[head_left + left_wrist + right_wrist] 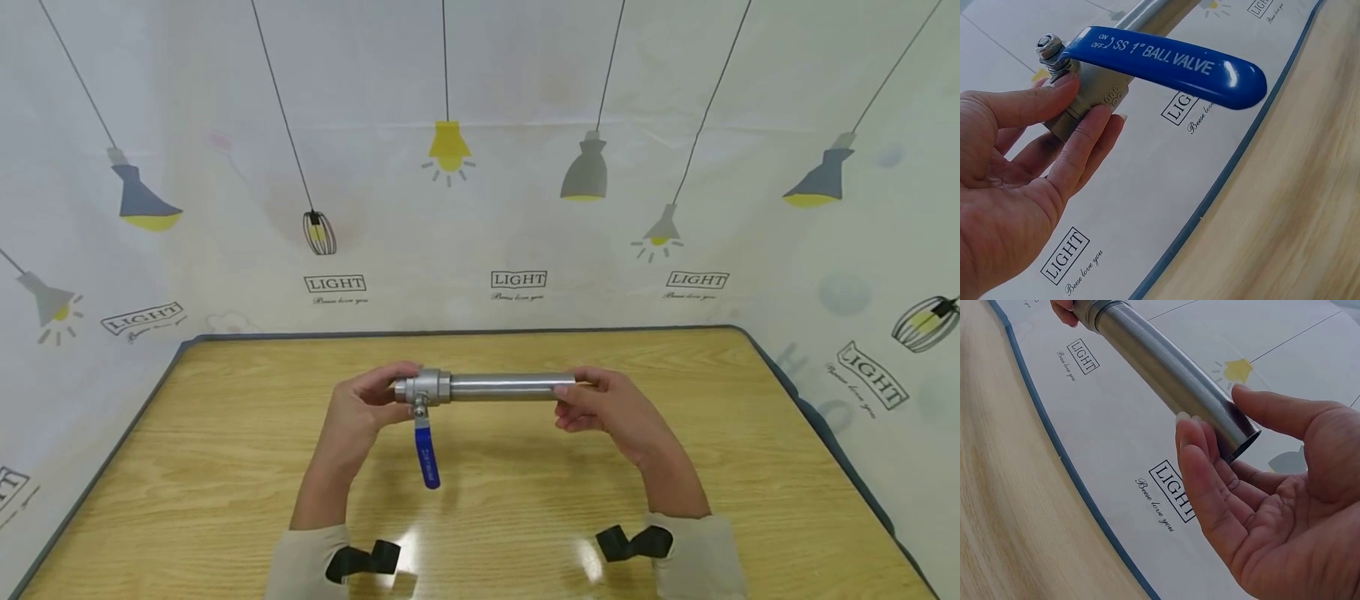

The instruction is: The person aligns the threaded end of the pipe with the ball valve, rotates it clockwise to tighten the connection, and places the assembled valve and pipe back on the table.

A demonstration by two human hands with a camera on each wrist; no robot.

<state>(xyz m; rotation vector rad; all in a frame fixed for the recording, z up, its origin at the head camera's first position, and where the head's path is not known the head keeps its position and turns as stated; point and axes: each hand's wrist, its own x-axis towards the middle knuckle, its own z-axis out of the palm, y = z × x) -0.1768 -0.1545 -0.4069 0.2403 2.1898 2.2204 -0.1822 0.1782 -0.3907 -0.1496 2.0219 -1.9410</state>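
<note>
A steel ball valve (pixel 429 386) with a blue lever handle (pixel 1166 67) is joined to a straight steel pipe (pixel 510 386). Valve and pipe lie level from left to right, raised above the table in the head view. My left hand (pixel 358 406) grips the valve body at its outer end, thumb on the near side. The lever points down toward me and carries the print "1" BALL VALVE". At the pipe's far right end, my right hand (pixel 611 410) holds it between thumb and fingers. The pipe's open end (pixel 1244 447) shows in the right wrist view.
Beneath the hands is a wood-grain table (pixel 480 517) with a dark blue edge. A pale backdrop (pixel 480 225) printed with lamps and the word LIGHT rises behind it and on both sides. Black straps (pixel 367 560) are around both sleeves.
</note>
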